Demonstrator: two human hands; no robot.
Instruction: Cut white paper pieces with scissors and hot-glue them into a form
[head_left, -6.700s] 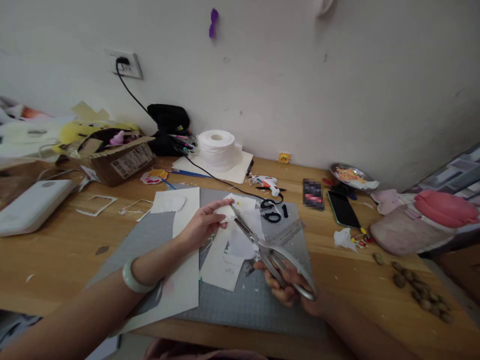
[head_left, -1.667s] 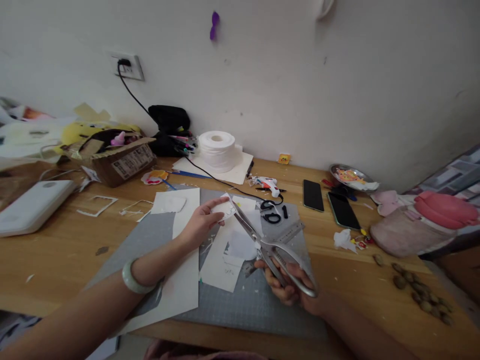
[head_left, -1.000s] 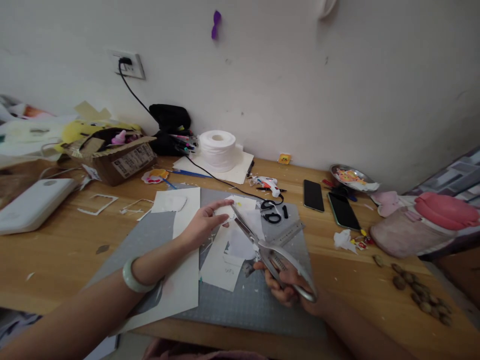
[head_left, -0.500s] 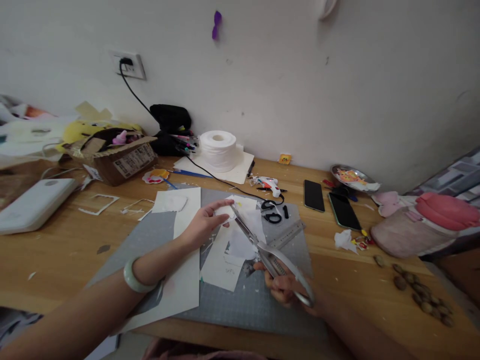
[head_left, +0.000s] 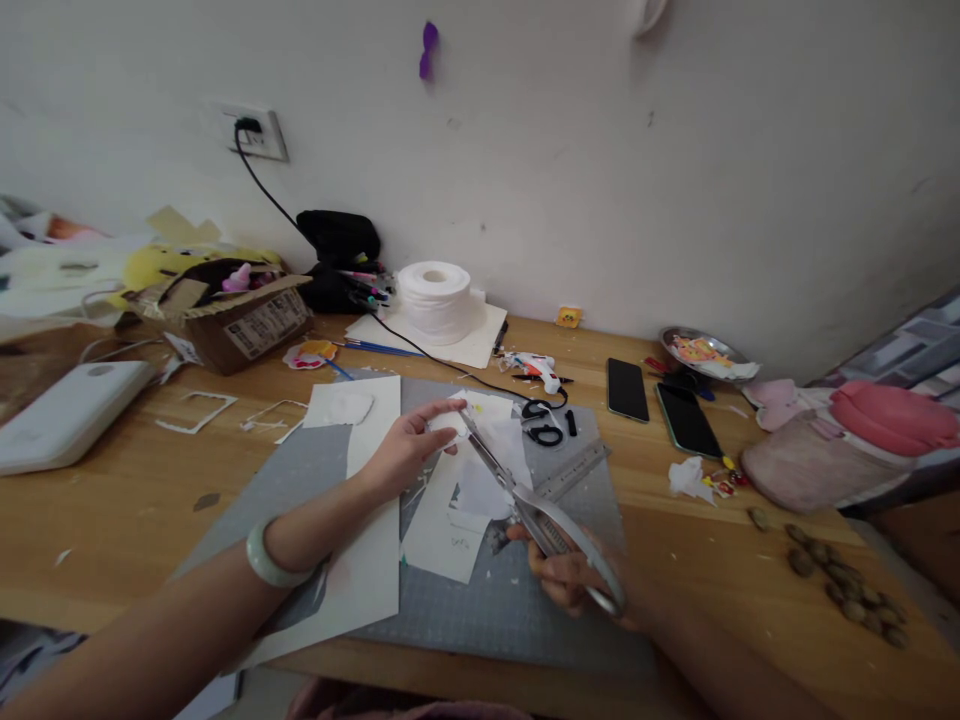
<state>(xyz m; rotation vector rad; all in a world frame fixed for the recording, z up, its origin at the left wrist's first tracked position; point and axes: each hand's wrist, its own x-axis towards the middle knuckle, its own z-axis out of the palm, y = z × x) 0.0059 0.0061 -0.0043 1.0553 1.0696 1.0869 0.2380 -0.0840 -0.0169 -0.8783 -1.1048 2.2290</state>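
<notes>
My left hand (head_left: 412,445), a pale bangle on its wrist, pinches a small piece of white paper (head_left: 446,427) between thumb and fingers. Wrapped round the handles of a large pair of silver scissors (head_left: 531,500) is my right hand (head_left: 562,575). The scissor blades point up and left, and their tips meet the edge of the paper piece. Below both hands, white paper sheets (head_left: 442,535) lie on a grey cutting mat (head_left: 480,625). A larger white sheet (head_left: 375,560) rests under my left forearm.
Beside the scissors lie a metal ruler (head_left: 566,475) and black-handled scissors (head_left: 546,435). A glue gun (head_left: 544,370), a white roll (head_left: 433,310) and two phones (head_left: 627,390) are farther back. A cardboard box (head_left: 225,320) stands left; several brown lumps (head_left: 847,590) lie right.
The camera view has shifted very slightly. Both hands, the paper piece and the scissors stay almost where they were.
</notes>
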